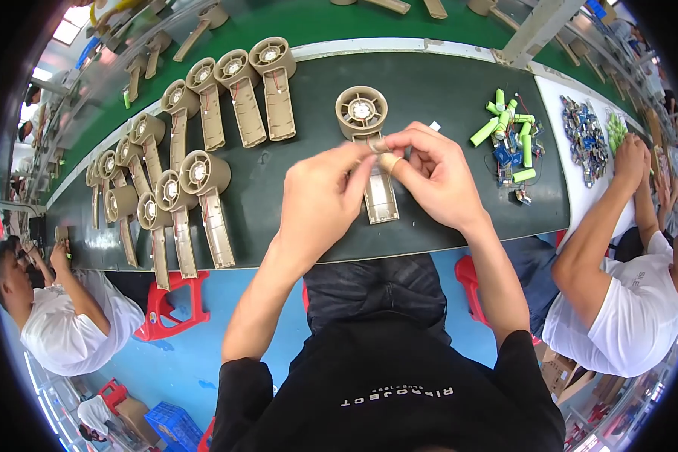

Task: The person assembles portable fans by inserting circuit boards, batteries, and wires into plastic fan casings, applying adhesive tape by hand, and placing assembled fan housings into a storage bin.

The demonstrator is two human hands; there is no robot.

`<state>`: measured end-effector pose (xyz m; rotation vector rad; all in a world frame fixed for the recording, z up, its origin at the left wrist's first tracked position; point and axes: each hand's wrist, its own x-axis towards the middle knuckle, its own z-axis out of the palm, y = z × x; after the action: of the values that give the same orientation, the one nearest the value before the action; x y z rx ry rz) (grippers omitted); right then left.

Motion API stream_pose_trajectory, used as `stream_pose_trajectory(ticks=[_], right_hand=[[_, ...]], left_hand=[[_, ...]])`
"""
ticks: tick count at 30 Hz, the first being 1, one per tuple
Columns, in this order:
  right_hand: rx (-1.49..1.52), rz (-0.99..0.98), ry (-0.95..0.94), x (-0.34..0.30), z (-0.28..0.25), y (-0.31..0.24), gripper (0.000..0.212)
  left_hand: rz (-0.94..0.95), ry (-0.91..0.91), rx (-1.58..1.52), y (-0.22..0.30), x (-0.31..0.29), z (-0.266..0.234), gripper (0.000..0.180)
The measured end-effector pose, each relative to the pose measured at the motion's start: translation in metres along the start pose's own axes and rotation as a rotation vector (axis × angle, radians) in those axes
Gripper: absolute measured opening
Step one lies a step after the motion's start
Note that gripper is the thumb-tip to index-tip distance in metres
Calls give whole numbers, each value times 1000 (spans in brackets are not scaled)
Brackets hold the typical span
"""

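A beige handheld fan housing (381, 197) lies in front of me, its round fan head (361, 111) at the far end and its open handle toward me. Over the neck of the handle, my left hand (322, 194) and my right hand (438, 175) meet with fingertips pinched together. Whatever sits between the fingertips is small and mostly hidden; I cannot make it out. A pale wrap circles one finger of my right hand. Just beyond the right knuckles lies a small white piece (435, 126).
Several similar fan housings (215, 226) stand in rows at the left. Green cylindrical batteries (502, 124) with blue circuit boards (511, 156) are heaped at the right. Past them, more boards (584, 143) cover a white sheet (557, 113). Co-workers sit on both sides; red stools (175, 309) stand below.
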<state>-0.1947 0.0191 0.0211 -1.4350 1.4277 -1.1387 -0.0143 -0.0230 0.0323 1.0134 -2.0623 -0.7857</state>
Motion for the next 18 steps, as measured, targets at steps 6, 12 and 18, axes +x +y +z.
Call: stream_pose_trajectory(ticks=[6, 12, 18], right_hand=[[-440, -498, 210, 10, 20, -1, 22], [-586, -619, 274, 14, 29, 7, 17], [-561, -587, 326, 14, 32, 6, 15]], left_hand=[[-568, -47, -533, -8, 9, -14, 16], [-603, -62, -827, -13, 7, -15, 13], [-301, -59, -569, -5, -11, -15, 39]])
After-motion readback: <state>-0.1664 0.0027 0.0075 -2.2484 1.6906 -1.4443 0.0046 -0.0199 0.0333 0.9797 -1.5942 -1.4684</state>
